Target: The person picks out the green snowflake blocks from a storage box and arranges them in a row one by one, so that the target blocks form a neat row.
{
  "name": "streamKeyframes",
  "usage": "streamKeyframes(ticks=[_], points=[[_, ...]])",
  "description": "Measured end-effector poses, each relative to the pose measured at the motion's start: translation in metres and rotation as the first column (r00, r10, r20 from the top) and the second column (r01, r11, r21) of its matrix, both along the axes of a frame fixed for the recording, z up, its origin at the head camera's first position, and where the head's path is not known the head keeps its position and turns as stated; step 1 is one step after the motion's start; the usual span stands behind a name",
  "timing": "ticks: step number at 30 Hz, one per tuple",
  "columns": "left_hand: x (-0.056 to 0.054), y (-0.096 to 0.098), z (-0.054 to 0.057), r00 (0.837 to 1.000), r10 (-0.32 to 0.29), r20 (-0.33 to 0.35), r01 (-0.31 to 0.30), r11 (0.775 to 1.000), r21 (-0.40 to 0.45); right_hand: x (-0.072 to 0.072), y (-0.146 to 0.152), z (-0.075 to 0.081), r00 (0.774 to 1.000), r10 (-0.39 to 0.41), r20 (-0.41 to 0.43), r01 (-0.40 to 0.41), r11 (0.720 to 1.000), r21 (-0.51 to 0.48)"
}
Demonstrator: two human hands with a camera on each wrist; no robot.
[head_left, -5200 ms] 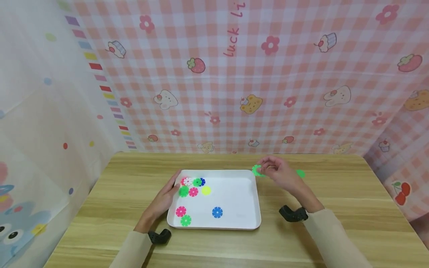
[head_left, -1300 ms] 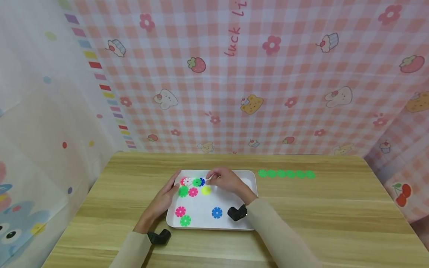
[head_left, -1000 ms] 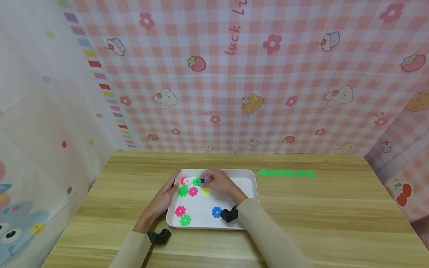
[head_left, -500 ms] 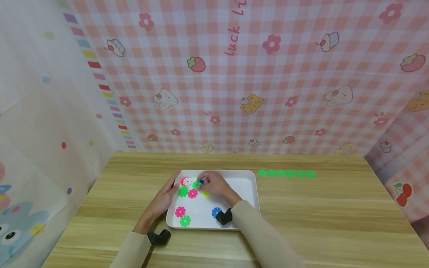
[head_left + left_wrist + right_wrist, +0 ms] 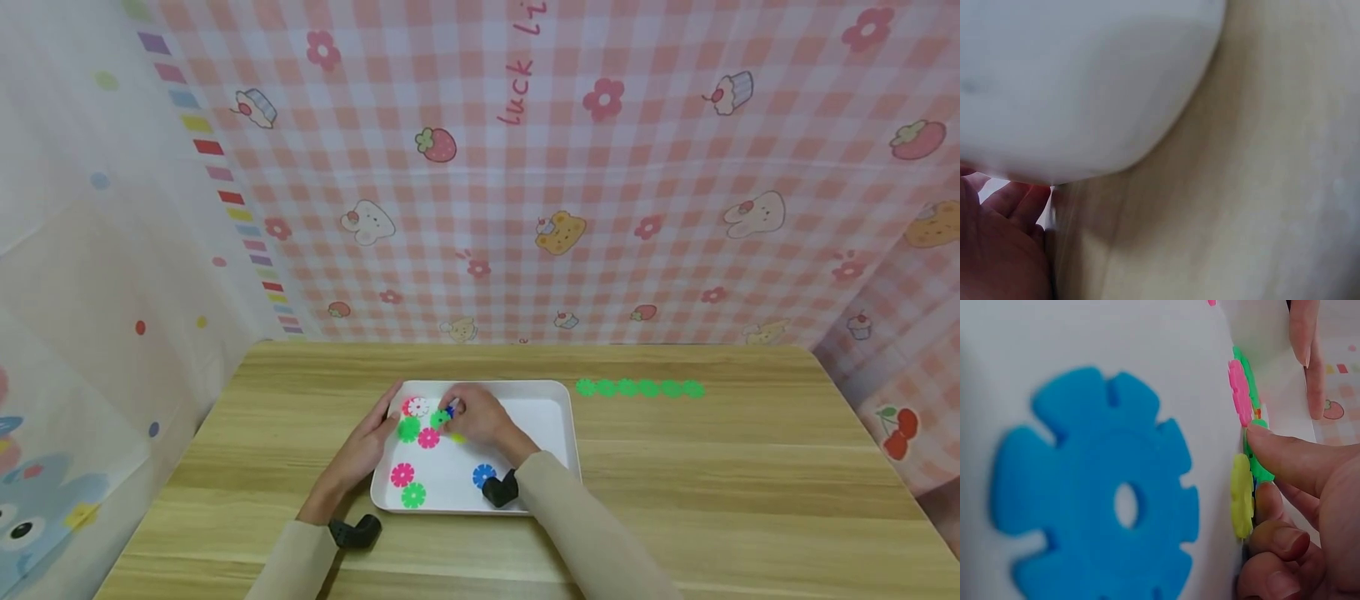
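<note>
My left hand [image 5: 362, 450] grips the left edge of a white tray [image 5: 536, 433], thumb at the rim. In the left wrist view its fingers reach under the blurred tray corner. My right hand [image 5: 480, 417] is inside the tray, pinching a green snowflake disc [image 5: 1261, 464] between thumb and fingers. A dark blue disc [image 5: 450, 412] shows partly behind that one. Close to the fingers lie a yellow disc [image 5: 1242, 497] and a pink disc [image 5: 428, 438]. White, red and green discs sit near the tray's far left corner.
A row of several joined green discs [image 5: 639, 388] lies on the wooden table [image 5: 712, 483], right of the tray. A blue disc [image 5: 483, 476] is partly under the right wrist camera [image 5: 500, 490]. Pink [image 5: 402, 475] and green [image 5: 413, 495] discs lie front left. Patterned cloth stands behind.
The row of green discs was laid down on the table. My right hand came back left into the tray and took the green disc, which shifted slightly nearer, as did the pink one.
</note>
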State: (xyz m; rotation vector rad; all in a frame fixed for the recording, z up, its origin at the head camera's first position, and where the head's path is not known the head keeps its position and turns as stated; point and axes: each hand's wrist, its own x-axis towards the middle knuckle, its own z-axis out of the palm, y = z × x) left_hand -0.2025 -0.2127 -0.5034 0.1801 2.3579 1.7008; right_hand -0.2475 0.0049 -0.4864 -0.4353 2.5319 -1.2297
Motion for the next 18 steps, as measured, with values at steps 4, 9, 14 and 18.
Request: streamKeyframes(ticks=[4,9,14,18], points=[[0.0008,0.0007,0.0014,1.0,-0.003,0.006,0.003,1.0,0.003,0.0018,0.0004,0.0012,1.0,0.0,0.003,0.0,1.0,0.001],[0.0026,0.0015,0.0029,1.0,-0.002,0.01,0.002,1.0,0.001,0.0053,-0.0016,0.0021,0.999,-0.02,0.032,0.02,1.0,0.013],[0.0023,0.0018,0.0032,1.0,-0.003,0.009,0.003,1.0,0.004,0.0075,-0.0021,0.0052,0.999,-0.024,0.046,0.023,1.0,0.008],[0.0012,0.0018,0.0024,1.0,-0.004,0.011,0.004,1.0,0.005,0.0075,-0.0016,0.0056,0.998,-0.026,0.053,0.027,1.0,-0.004]])
